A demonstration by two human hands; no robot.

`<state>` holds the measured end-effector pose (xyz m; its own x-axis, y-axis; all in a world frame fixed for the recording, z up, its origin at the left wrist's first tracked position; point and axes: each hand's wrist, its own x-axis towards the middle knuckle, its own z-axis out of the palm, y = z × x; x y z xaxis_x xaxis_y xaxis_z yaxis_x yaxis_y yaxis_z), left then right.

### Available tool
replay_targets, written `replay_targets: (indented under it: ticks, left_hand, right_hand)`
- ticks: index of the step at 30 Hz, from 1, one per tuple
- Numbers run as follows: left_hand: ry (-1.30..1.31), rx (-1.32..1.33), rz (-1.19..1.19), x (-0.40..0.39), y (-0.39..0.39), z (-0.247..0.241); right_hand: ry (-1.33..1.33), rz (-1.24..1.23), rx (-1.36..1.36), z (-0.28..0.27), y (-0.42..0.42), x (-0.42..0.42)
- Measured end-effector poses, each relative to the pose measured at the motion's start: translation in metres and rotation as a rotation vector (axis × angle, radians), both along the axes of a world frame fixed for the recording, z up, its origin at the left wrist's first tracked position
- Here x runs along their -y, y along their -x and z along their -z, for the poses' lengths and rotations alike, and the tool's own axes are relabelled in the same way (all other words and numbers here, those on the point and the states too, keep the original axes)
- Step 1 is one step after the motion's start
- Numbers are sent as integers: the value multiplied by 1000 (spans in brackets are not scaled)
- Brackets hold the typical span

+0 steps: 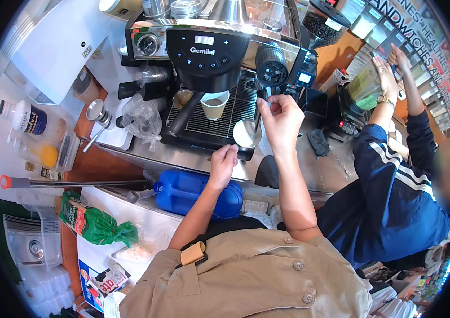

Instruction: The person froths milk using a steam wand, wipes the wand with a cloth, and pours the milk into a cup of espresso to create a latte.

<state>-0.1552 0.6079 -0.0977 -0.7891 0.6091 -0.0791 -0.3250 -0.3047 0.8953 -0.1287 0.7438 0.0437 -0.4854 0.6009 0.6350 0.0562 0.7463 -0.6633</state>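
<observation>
My left hand [224,166] is closed at the near side of a metal milk pitcher [247,134]; its fingers hide the handle. White milk shows inside the pitcher. A steam wand [257,117] reaches down into it from the Gemilai espresso machine [208,55]. My right hand [285,121] pinches the wand's dark upper part between thumb and finger. Left of the pitcher, a paper cup [214,105] with brown liquid stands on the drip tray grate [193,128]. A portafilter [185,114] sits beside the cup, its black handle pointing toward me.
On the right, a co-worker's hands [386,75] are at a blender jug [365,87] of green liquid. A blue jerrycan [193,193] lies below the counter edge. A knotted plastic bag [142,117] and a tamper [97,111] are left of the machine. Bagged bread [94,220] lies lower left.
</observation>
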Motion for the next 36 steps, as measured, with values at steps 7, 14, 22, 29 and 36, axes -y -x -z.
replay_targets:
  ticks: [7, 14, 22, 29, 36]
  left_hand:
    - [62, -17, 2, 0, 1, 7]
    - [66, -22, 5, 1, 1, 14]
    - [34, 17, 18, -1, -2, 9]
    - [89, -24, 34, 3, -4, 12]
    - [100, -21, 46, 6, -12, 13]
  right_hand:
    - [32, 9, 11, -3, 5, -2]
    - [34, 10, 19, -3, 4, 0]
    - [30, 22, 29, -3, 2, -3]
    - [-14, 3, -3, -1, 5, -8]
    - [55, 0, -29, -4, 6, -3]
